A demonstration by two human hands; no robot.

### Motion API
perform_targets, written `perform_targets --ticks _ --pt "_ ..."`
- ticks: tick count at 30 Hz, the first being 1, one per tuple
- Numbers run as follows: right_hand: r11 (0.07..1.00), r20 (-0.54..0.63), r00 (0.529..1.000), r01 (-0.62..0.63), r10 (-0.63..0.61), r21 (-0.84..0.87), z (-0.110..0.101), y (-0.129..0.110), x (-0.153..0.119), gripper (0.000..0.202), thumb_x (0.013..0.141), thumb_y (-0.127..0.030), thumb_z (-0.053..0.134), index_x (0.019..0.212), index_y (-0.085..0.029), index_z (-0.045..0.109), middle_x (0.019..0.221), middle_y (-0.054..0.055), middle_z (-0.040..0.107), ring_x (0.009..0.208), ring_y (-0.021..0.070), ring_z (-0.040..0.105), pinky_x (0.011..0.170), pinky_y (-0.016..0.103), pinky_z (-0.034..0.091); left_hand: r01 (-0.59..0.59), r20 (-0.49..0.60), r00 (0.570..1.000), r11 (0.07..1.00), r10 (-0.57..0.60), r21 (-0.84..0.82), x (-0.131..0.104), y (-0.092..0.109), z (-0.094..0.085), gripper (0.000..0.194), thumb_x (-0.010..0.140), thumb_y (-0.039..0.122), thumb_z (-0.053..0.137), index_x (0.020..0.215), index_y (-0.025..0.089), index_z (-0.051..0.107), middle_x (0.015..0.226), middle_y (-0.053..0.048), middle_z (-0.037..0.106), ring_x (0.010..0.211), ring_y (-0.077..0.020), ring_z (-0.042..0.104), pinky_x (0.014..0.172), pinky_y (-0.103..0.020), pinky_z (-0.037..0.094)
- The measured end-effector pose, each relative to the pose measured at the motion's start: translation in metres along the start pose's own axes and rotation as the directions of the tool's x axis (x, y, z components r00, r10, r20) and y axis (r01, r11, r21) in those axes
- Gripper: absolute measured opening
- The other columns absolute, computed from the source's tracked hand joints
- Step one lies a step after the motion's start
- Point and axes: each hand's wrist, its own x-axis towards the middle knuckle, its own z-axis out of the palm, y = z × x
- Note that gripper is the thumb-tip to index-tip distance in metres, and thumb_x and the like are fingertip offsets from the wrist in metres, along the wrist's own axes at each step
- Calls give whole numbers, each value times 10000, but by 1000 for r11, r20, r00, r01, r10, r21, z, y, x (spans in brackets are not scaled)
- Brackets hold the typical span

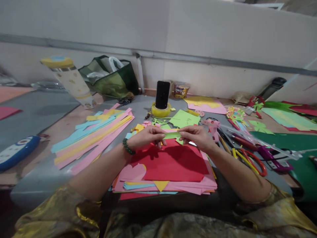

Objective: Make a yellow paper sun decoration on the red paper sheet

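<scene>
Between my two hands a small strip of green paper [171, 135] is stretched level above a stack of coloured sheets. My left hand [150, 136], with a dark green bead bracelet at the wrist, pinches its left end. The right end is pinched by my right hand [194, 136]. Beneath them a large red sheet [170, 163] tops the pile, with a pink heart-shaped piece [133, 172] at its left edge. Light green sheets [184, 118] lie just beyond my fingers.
Coloured paper strips [96, 135] fan out at the left, near a tall bottle [73, 82]. A phone [162, 95] stands upright on a yellow holder [160, 110]. To the right are a pink glue gun [213, 127], red-handled scissors [257, 162] and a purple device [273, 160].
</scene>
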Motion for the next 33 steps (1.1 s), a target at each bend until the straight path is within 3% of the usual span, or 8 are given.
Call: perform_targets --ticks 4,9,15,21,23,28,31,33 --pt "999 26 999 35 -35 27 -2 1 1 386 537 -446 903 791 -177 797 592 13 723 462 74 611 489 191 522 28 16 999 1000 -28 3 -2 3 1 438 724 555 770 800 126 719 730 -72 752 552 -115 637 568 -214 507" --pt "988 114 982 151 -152 19 2 3 -1 279 587 -406 892 772 -214 811 625 -1 735 528 86 650 562 209 582 167 87 984 979 -157 -119 -6 11 12 688 762 788 547 838 129 728 830 -134 768 635 -180 681 598 -266 530" --pt "961 240 942 261 -234 -90 2 7 -3 288 691 -456 824 837 -208 813 730 19 763 628 122 700 634 248 609 127 103 986 990 -133 63 -11 18 25 575 775 702 612 651 145 678 601 -36 668 469 -82 491 487 -199 410" --pt "935 331 916 301 -228 -189 -10 1 4 370 727 -488 795 901 -161 795 722 28 752 599 110 684 595 225 570 150 34 987 983 -154 102 -8 15 28 472 784 622 634 748 154 679 595 19 552 474 -69 399 420 -187 304" --pt "937 298 929 285 -219 -203 -14 -3 7 430 728 -547 773 900 -154 782 696 24 739 580 109 675 570 220 557 122 -8 993 987 -122 105 -6 13 29 460 778 611 642 785 154 695 578 30 514 477 -68 379 425 -184 293" --pt "923 68 956 292 -284 -251 -18 -11 8 564 728 -711 665 825 -163 751 795 54 746 666 124 681 629 238 559 -6 -132 991 984 30 180 -2 13 34 433 801 594 623 749 167 673 543 36 487 482 -76 383 453 -188 316" --pt "901 71 946 323 -316 -288 -10 -9 6 527 712 -682 698 856 -178 752 893 62 751 773 151 683 682 258 549 -31 -160 984 962 78 272 -1 13 39 475 823 615 576 655 173 612 519 35 477 477 -81 394 457 -192 327" --pt "887 100 940 340 -326 -311 -3 -5 5 438 695 -590 756 837 -175 751 831 49 743 733 147 657 653 259 526 -56 -161 981 946 112 319 0 11 41 518 822 642 558 599 175 560 513 30 484 479 -81 400 462 -192 339"
